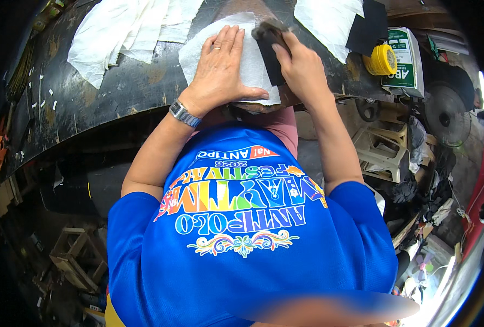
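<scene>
My left hand (220, 68) lies flat with its fingers stretched out on a thin white sheet (253, 52), pressing it to the worktop. The thumb points right along the sheet's near edge. At the sheet's right side, my right hand (303, 64) is closed around a dark, blurred thing with a fuzzy end (269, 31); its exact kind is hard to make out. Just under that hand a flat black piece (269, 60) overlaps the right edge of the white sheet.
White sheets lie on the dark worktop (51, 117) in a left pile (108, 41) and a right pile (334, 24). A black sheet (368, 30), yellow tub (381, 60) and green-white can (404, 62) sit at right. Plastic stools (381, 152) and a fan (446, 117) stand beyond.
</scene>
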`<state>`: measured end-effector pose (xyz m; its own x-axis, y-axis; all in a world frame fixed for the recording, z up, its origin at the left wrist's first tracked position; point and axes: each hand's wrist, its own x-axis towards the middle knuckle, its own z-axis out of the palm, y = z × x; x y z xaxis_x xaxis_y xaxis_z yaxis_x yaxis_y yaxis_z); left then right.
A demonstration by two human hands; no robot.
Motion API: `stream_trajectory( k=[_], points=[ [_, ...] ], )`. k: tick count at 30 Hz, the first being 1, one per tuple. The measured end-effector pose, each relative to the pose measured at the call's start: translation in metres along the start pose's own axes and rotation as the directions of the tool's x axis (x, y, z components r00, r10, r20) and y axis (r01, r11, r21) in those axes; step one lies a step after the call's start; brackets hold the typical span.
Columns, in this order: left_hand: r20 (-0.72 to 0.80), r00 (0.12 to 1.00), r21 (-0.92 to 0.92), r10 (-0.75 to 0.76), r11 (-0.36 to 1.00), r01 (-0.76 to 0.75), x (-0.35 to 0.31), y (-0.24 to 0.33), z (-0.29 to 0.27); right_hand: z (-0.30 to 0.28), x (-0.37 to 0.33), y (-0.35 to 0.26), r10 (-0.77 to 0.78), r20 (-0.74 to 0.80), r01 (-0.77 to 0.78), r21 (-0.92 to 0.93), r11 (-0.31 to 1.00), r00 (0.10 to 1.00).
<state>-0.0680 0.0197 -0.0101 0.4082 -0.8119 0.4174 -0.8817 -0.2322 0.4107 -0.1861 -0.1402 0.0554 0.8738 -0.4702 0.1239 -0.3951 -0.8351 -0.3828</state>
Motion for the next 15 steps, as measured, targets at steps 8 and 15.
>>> stream_trajectory(
  k=[8,15],
  points=[
    [0.004,0.999,0.009,0.032,0.999,-0.032,-0.001,-0.002,-0.009,0.001,0.000,0.028,0.066,-0.125,-0.024,0.310,0.950,0.990],
    [-0.057,0.994,-0.090,-0.090,0.992,0.085,0.028,-0.032,-0.022,-0.006,-0.082,0.089,0.055,-0.438,-0.074,-0.025,0.997,0.897]
  ],
)
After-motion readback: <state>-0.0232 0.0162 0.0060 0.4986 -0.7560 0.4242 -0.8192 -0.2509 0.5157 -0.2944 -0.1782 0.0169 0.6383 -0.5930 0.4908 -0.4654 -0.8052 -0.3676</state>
